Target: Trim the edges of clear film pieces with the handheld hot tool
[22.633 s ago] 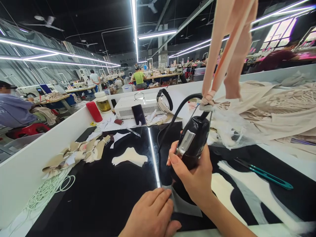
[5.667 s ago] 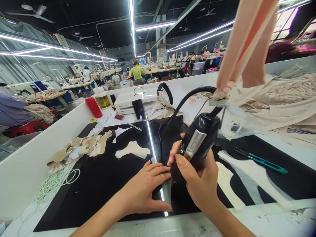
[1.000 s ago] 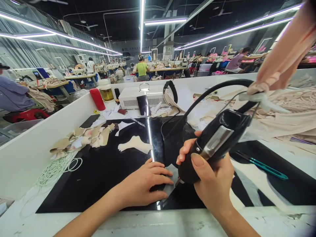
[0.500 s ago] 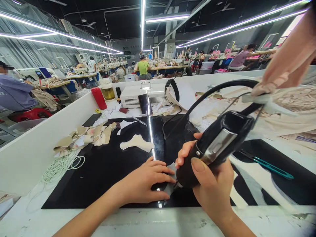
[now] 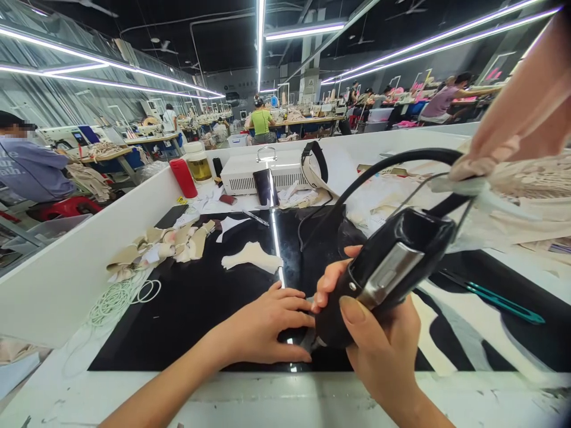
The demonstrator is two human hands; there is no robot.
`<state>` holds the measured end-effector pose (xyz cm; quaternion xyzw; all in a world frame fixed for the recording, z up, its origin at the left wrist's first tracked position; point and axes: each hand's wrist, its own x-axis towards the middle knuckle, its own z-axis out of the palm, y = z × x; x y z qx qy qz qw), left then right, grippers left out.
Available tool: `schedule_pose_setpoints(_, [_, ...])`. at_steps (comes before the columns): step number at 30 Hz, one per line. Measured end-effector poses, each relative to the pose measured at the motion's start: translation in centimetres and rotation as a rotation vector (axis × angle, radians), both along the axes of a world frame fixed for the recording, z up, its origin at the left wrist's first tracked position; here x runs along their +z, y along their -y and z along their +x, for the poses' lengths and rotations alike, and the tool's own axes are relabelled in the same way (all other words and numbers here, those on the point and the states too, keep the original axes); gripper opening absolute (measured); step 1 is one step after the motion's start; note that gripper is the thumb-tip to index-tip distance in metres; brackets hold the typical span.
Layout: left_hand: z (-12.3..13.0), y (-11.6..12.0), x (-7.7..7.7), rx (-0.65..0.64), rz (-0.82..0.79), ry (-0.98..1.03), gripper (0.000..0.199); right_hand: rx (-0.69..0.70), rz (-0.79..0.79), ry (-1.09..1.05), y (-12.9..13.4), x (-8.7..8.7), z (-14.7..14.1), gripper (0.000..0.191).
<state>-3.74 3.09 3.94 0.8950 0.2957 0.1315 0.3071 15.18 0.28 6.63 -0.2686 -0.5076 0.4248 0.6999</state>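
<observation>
My right hand [image 5: 388,351] is wrapped round a black corded hand tool [image 5: 401,255] with a silver metal plate on its side. The tool tilts down to the left. Its tip, partly hidden by its own body, is down by a small greyish piece [image 5: 308,340]. My left hand [image 5: 272,327] lies flat with fingers apart on the black mat [image 5: 187,321], fingertips beside the tip and over that piece. A cream cut piece [image 5: 252,258] lies beyond my left hand. To the right of the tool lie more cream pieces [image 5: 430,333] and teal-handled tweezers [image 5: 506,302].
A white vented box [image 5: 236,176], a phone [image 5: 266,188], a jar [image 5: 197,161] and a red roll [image 5: 182,178] stand at the back. Beige scraps [image 5: 191,244] and coiled pale cord [image 5: 118,303] lie left. A black cable [image 5: 401,156] arches from the tool. Co-workers sit beyond.
The tool and my right hand have shifted slightly left and down, its tip closer to my left fingers. My left hand stays nearly in place; the whole view has shifted a little.
</observation>
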Motion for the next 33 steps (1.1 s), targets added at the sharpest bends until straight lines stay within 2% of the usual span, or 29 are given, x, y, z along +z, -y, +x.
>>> schedule_pose_setpoints(7, [-0.2,0.2,0.4,0.002,0.029,0.007,0.041,-0.009,-0.007,0.008,0.3,0.4,-0.5,0.027])
schedule_pose_setpoints(10, [-0.3,0.4,0.6,0.008,0.056,0.065,0.03,0.0,0.01,0.003,-0.1,0.7,0.6,0.03])
schedule_pose_setpoints(13, [0.0,0.6,0.5,0.04,0.079,0.105,0.024,-0.076,0.007,-0.033,-1.0,1.0,2.3,0.037])
schedule_pose_setpoints(17, [0.8,0.9,0.0,0.052,0.08,0.1,0.035,-0.165,0.002,-0.03,-1.9,0.9,3.6,0.037])
schedule_pose_setpoints(20, [1.2,0.9,-0.4,0.025,0.073,0.051,0.043,-0.169,-0.008,-0.048,-1.9,0.6,3.4,0.037])
schedule_pose_setpoints(26, [1.1,0.9,-0.4,0.014,0.074,0.002,0.041,-0.131,0.031,0.008,-1.7,-0.1,2.9,0.028])
schedule_pose_setpoints(33, [1.1,1.0,-0.1,0.02,0.054,-0.027,0.041,-0.13,0.022,0.009,-1.7,-0.3,2.9,0.031])
